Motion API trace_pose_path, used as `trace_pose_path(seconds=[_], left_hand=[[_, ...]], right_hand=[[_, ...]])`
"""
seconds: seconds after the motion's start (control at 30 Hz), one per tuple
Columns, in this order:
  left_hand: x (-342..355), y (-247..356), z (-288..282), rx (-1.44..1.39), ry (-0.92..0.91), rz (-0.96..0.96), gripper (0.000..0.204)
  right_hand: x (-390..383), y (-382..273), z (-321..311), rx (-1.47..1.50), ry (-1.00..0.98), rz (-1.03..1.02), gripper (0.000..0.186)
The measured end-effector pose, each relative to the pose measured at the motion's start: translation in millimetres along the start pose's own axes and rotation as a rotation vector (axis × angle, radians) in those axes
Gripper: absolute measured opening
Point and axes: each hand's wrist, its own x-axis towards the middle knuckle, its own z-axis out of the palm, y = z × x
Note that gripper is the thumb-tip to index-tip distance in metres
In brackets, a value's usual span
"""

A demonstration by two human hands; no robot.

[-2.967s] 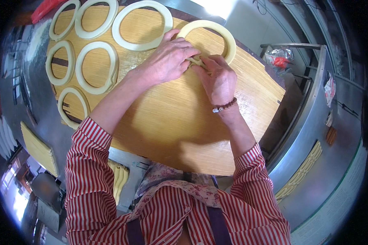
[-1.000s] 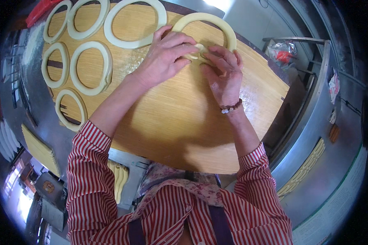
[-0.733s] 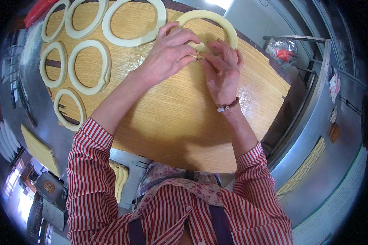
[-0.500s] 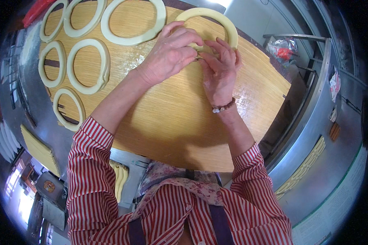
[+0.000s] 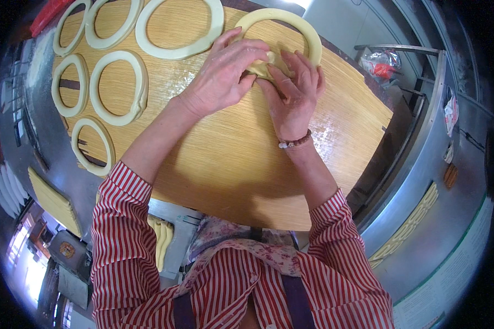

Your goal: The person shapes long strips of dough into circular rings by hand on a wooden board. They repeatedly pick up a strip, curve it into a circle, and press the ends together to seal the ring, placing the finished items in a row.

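A pale yellow dough ring (image 5: 281, 16) lies at the far right of the wooden board (image 5: 230, 153). Both my hands are at its near side, where a flattened piece of dough shows between them. My left hand (image 5: 220, 74) is closed on the dough from the left, thumb and fingers pressing it. From the right my right hand (image 5: 295, 93), with a beaded bracelet (image 5: 295, 141) at the wrist, pinches the same part. The fingertips partly hide where the dough comes together.
Several finished-looking dough rings, among them a large dough ring (image 5: 179, 54) and a smaller dough ring (image 5: 93, 88), lie on the board's left. A stack of dough sheets (image 5: 54, 202) is at left. Dough strips (image 5: 406, 225) lie on the right metal counter. A metal rail (image 5: 442, 82) runs alongside.
My thumbs have drawn slightly apart and my left fingers have opened a little, so more of the flattened dough between my hands shows. The other rings have stayed in place.
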Motion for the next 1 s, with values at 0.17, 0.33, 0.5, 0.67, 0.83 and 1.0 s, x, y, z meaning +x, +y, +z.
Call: trace_pose_path(seconds=[0.17,0.33,0.5,0.67,0.83,1.0], left_hand=[[-1,-5,4,0.0,0.027,0.03,0.023],[-5,-9,1,-0.003,0.027,0.06,0.017],[-9,-11,1,-0.006,-0.003,0.055,0.015],[-6,-12,1,0.019,-0.015,0.093,0.014],[-2,-9,1,0.007,-0.041,0.07,0.012],[-2,-11,3,0.002,-0.024,0.065,0.011]], right_hand=[[3,-2,6,0.0,0.057,-0.008,0.019],[7,-3,5,-0.019,0.033,-0.052,0.018],[8,1,-3,0.053,-0.007,0.011,0.017],[3,13,-21,0.069,-0.063,0.005,0.021],[6,18,-13,0.084,-0.033,-0.029,0.018],[5,15,-7,0.109,-0.02,-0.024,0.016]])
